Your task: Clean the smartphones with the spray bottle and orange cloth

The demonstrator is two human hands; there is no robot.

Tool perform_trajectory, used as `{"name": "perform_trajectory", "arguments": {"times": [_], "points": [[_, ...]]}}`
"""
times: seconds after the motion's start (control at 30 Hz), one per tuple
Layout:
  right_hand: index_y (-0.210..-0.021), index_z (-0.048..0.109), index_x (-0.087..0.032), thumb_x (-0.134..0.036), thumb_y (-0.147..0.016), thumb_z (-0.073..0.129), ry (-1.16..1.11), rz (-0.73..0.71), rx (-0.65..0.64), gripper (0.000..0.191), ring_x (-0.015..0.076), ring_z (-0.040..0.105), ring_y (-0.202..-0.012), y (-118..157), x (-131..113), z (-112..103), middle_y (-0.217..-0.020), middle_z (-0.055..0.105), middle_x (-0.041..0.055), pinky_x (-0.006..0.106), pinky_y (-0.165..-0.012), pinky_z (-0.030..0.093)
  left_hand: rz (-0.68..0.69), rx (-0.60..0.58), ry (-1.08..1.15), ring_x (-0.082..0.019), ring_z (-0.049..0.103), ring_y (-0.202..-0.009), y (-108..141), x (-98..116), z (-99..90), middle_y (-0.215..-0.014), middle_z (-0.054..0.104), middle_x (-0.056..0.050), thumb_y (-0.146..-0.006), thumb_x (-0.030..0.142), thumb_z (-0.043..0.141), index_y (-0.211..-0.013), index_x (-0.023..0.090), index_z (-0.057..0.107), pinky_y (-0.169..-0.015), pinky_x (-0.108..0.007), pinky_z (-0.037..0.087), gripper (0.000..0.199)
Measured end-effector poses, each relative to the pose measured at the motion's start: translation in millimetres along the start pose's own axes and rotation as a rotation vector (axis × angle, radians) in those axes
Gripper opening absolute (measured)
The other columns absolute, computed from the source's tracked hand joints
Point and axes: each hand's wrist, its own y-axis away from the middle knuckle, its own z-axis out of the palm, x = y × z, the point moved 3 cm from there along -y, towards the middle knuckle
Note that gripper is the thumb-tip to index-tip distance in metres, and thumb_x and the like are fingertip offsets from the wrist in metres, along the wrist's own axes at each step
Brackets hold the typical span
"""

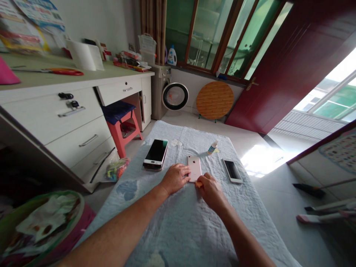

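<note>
One skid risk imo: the left hand [177, 178] rests loose and half-curled on the flat rose-gold phone [195, 167] atop wrinkly pale-blue fabric [178, 226], so the right hand [210, 188], tightly pinching an orange scrap [198, 184], could shove it.

A pale blue cloth [172, 230] bears a stack of phones [156, 151] at left, a pink phone [194, 167] near the middle and a white phone [232, 171] at right. A small bottle [212, 147] sits farther back, between the latter two.
</note>
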Motion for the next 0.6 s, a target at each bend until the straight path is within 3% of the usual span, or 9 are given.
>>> {"name": "perform_trajectory", "arguments": {"times": [0.37,0.6], "points": [[-0.089,0.065,-0.019,-0.021,-0.092,0.047,0.108,-0.059,-0.003,0.018,0.0150,0.054,-0.084,-15,-32,19,-0.091,0.058,0.0049,0.024,-0.070,0.035,0.027,-0.003,-0.002,-0.022,0.058,-0.111,0,4,-2.4,-0.123,0.065,-0.002,-0.090,0.027,0.054,-0.104,0.027,0.071,-0.099,-0.036,0.042,0.022],[-0.086,0.063,-0.019,-0.019,-0.089,0.050,0.234,-0.015,-0.056,0.014,0.0154,0.054,-0.080,-10,-11,2,-0.090,0.059,0.0049,0.025,-0.070,0.034,0.021,0.010,-0.015,-0.020,0.058,-0.109,-2,-2,3.2,-0.123,0.065,-0.001,-0.089,0.025,0.056,-0.105,0.026,0.071,-0.098,-0.035,0.043,0.022]]}}
